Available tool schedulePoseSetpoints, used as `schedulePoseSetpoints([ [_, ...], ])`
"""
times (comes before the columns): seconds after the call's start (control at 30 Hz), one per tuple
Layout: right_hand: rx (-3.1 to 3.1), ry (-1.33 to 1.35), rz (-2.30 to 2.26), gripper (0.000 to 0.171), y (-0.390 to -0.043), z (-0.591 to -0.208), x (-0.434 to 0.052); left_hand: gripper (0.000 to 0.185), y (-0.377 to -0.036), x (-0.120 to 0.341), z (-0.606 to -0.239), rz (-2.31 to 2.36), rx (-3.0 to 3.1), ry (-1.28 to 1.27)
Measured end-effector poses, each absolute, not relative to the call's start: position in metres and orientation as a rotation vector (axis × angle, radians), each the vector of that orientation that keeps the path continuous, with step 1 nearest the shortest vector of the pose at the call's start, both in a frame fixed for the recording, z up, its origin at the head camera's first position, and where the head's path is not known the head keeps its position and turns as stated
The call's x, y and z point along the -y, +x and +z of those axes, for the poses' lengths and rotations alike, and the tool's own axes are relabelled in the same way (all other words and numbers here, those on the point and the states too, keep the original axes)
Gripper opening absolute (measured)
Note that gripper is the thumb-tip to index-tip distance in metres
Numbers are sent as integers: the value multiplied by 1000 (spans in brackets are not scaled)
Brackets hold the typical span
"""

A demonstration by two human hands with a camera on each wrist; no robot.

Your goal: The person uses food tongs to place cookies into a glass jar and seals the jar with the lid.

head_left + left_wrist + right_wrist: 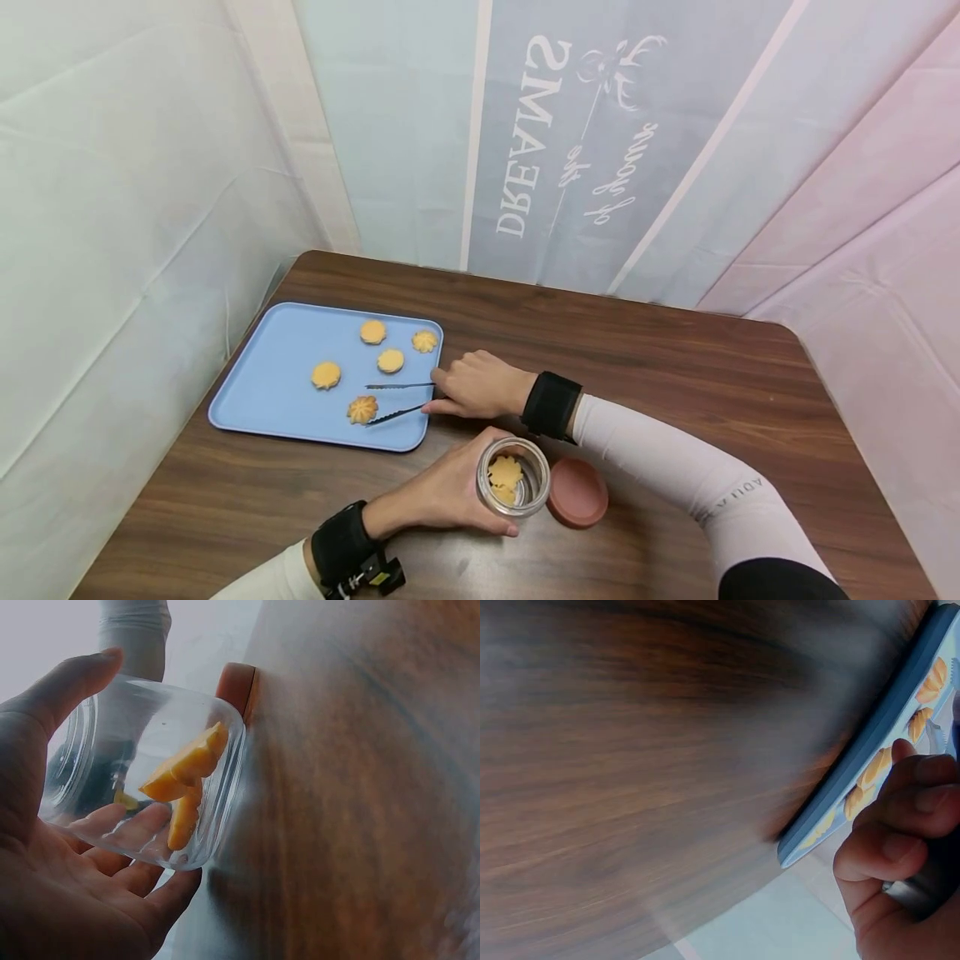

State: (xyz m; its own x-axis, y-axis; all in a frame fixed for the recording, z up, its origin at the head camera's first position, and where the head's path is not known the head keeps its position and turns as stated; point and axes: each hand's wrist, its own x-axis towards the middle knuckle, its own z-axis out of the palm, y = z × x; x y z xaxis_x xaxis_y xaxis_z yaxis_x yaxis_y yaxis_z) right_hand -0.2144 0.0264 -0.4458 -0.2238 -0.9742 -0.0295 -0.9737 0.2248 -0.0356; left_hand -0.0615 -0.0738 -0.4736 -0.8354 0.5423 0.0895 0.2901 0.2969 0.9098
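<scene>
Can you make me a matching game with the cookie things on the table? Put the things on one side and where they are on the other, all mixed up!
Things:
1. glass jar
2. tongs
3. jar lid
4. blue tray

Where or how:
A. lying flat on the wooden table, just right of the jar
B. gripped by the left hand, with cookies inside
C. at the table's left side, with five cookies on it
D. held by the right hand, tips open over the tray

Pairs: 1-B, 2-D, 3-A, 4-C
</scene>
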Motion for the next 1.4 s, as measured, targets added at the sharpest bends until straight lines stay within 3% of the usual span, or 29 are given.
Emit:
schedulePoseSetpoints([
  [1.4,-2324,-1829,-40,40,-211,-448,-4,88,-61,74,-473,1560,-2326,746],
])
